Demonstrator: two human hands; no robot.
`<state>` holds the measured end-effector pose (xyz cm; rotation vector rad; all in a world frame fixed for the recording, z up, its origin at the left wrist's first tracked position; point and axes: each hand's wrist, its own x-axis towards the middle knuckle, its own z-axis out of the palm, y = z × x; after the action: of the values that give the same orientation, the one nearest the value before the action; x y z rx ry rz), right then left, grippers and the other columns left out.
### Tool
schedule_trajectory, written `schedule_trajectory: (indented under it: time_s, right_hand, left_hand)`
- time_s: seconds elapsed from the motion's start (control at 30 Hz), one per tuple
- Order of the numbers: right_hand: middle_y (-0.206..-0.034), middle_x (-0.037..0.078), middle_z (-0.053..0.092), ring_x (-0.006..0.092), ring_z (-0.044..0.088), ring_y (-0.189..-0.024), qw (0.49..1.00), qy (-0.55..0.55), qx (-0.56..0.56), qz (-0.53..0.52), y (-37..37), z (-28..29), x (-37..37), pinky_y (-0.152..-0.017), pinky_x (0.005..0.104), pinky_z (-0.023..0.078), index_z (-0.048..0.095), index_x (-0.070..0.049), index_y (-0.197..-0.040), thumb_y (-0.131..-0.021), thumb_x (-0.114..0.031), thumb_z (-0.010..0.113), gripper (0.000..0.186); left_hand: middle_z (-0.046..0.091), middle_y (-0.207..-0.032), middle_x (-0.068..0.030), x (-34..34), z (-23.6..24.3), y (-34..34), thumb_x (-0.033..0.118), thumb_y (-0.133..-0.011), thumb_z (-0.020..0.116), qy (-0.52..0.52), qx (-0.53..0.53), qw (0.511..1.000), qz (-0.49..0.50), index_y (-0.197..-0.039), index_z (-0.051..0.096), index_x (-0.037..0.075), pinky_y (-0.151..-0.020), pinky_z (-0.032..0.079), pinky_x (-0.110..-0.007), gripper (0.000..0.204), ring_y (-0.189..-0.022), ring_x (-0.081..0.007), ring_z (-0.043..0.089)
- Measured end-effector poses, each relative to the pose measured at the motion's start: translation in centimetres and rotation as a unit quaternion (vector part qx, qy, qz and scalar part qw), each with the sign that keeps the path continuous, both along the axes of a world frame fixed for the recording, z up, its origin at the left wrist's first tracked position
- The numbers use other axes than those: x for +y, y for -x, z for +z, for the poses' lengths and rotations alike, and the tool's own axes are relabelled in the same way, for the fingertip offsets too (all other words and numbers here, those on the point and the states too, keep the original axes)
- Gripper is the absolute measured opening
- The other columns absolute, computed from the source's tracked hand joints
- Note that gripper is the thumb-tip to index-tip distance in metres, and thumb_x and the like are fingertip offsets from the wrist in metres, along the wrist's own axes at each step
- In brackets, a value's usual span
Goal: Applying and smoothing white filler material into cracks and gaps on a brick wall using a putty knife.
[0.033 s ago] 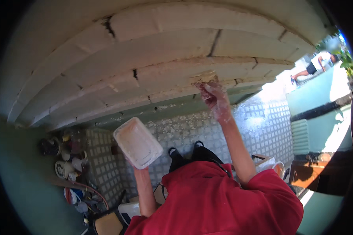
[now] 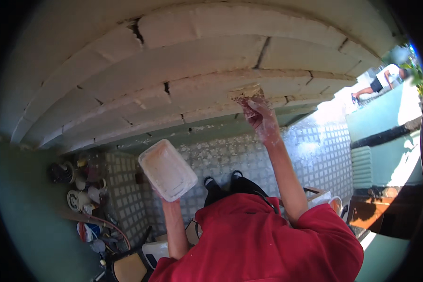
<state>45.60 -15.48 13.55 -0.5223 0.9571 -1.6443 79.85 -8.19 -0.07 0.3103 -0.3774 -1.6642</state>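
My right hand (image 2: 264, 121), dusted with white, is closed round a wide putty knife (image 2: 250, 99) with a stained, reddish-brown face. Its pale far edge lies against or very close to the white block wall (image 2: 211, 87); contact I cannot make out. My left hand (image 2: 168, 203) supports a rectangular white plastic tub (image 2: 168, 170) from beneath and behind. Most of its fingers are hidden by the tub. Inside the tub, a thin pale coating covers the bottom and sides. Dark gaps and cracks (image 2: 167, 88) show in the joints between the blocks.
White splatter marks the tiled floor (image 2: 211, 152) under the wall. Buckets and containers (image 2: 76, 199) crowd the left, near a chair (image 2: 129, 270). Behind my right elbow are a frame-like box (image 2: 315, 193) and brown furniture (image 2: 366, 211). Another person (image 2: 383, 81) is outside, far right.
The whole view has shifted slightly. My right hand and the putty knife sit marginally further right; both hands keep their hold.
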Motion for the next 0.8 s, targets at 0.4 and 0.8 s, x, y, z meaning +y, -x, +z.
schedule_trajectory:
  time_s: [0.4,0.8]
  right_hand:
    - [-0.089,0.007,0.069,0.0147,0.067,-0.077,0.996,0.041,0.068,-0.05,1.1,-2.7,-9.0,-0.073,0.027,0.057,0.066,-0.001,-0.103,-0.091,-0.018,0.064,0.021]
    - [-0.091,0.012,0.07,0.0204,0.07,-0.08,0.996,0.076,0.04,-0.036,3.5,-1.5,-14.4,-0.078,0.0336,0.06,0.067,0.001,-0.096,-0.09,-0.013,0.064,0.016]
  left_hand:
    - [0.039,-0.156,-0.0041,-1.0,3.8,3.0,0.053,-0.103,0.032,-0.011,0.049,0.999,-0.015,-0.154,0.033,0.02,-0.114,0.037,-0.052,0.061,-0.141,-0.0285,0.041]
    - [0.043,-0.153,-0.0047,-3.2,4.7,4.0,0.051,-0.103,0.036,-0.002,0.078,0.996,-0.034,-0.152,0.037,0.019,-0.113,0.039,-0.053,0.058,-0.139,-0.0292,0.044]
